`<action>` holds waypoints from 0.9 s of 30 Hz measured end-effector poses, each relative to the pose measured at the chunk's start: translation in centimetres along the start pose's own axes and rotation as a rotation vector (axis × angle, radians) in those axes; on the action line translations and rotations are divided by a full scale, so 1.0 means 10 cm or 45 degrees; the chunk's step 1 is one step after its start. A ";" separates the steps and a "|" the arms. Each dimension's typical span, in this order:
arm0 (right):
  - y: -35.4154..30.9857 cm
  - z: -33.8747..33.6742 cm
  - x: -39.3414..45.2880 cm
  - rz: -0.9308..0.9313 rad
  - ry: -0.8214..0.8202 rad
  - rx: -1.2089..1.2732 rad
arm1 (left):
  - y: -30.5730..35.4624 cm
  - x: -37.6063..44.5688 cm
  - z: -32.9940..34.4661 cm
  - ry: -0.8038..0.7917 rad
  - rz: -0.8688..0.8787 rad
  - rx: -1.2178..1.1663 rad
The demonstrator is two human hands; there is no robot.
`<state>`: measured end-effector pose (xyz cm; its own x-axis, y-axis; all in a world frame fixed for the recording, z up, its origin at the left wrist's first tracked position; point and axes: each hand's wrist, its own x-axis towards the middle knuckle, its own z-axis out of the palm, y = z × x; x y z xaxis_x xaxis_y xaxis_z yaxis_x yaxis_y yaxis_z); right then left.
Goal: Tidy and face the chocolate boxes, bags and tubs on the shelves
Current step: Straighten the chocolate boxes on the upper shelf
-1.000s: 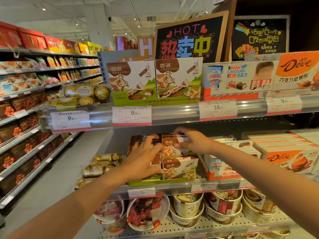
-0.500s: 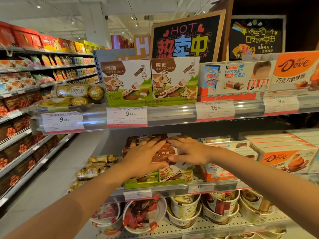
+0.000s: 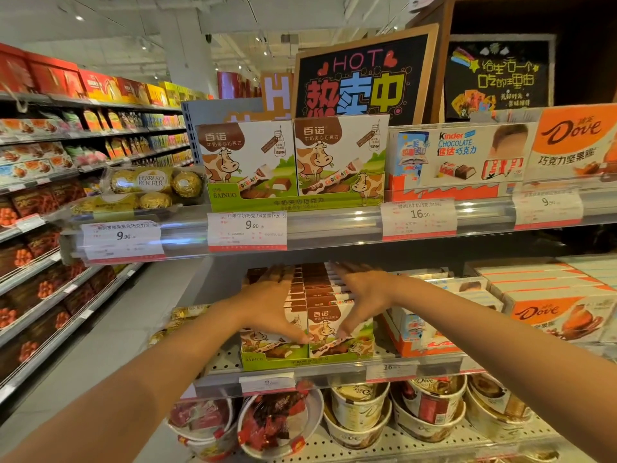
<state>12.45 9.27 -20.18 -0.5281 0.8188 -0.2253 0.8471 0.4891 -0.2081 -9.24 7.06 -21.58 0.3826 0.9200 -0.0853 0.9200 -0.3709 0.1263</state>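
Pressing both hands flat, fingers straight, nothing gripped: left hand (image 3: 267, 304) and right hand (image 3: 362, 300) lying on the cow-print chocolate boxes (image 3: 329, 324) on the middle shelf (image 3: 334, 374), thumbs on the front faces, probably squaring the rows.

A three-tier metal store shelf (image 3: 334, 230) with a clear price-tag rail. On the middle tier, directly under the fingers (image 3: 337, 267) of both hands, sit rows of brown-and-white cardboard chocolate boxes printed with cows (image 3: 329, 324), in a green tray. Right of the fingers lie white-and-red Kinder boxes (image 3: 414, 324), then orange-and-white Dove boxes (image 3: 554, 312). Left of them lie gold foil-wrapped chocolates (image 3: 187, 312). Below the fingers, round paper tubs (image 3: 359, 409) stand on the perforated bottom tier.
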 end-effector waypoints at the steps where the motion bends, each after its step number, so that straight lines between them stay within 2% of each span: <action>1: 0.01 -0.01 0.02 -0.004 -0.057 0.064 | -0.01 0.00 -0.01 -0.013 -0.022 -0.014; 3: 0.01 0.00 0.03 -0.020 -0.050 0.042 | -0.01 0.00 -0.01 0.007 -0.034 0.002; 6: 0.01 0.04 0.01 0.046 0.178 -0.271 | 0.00 -0.02 0.03 0.108 -0.044 0.095; 8: 0.01 0.08 -0.01 0.022 0.245 -0.290 | 0.00 -0.04 0.05 0.135 -0.076 0.144; 12: 0.00 0.10 -0.05 -0.010 0.268 -0.185 | 0.00 -0.07 0.10 0.114 -0.108 0.154; 17: -0.02 0.14 -0.05 -0.072 0.212 0.122 | 0.04 -0.11 0.11 0.010 -0.156 0.068; 27: 0.00 0.17 -0.04 -0.150 0.203 0.359 | 0.06 -0.05 -0.02 -0.011 -0.145 0.122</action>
<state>12.56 8.40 -21.67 -0.5865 0.8091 -0.0370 0.7190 0.4992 -0.4836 -8.90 6.42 -21.24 0.2755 0.9559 -0.1020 0.9613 -0.2749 0.0203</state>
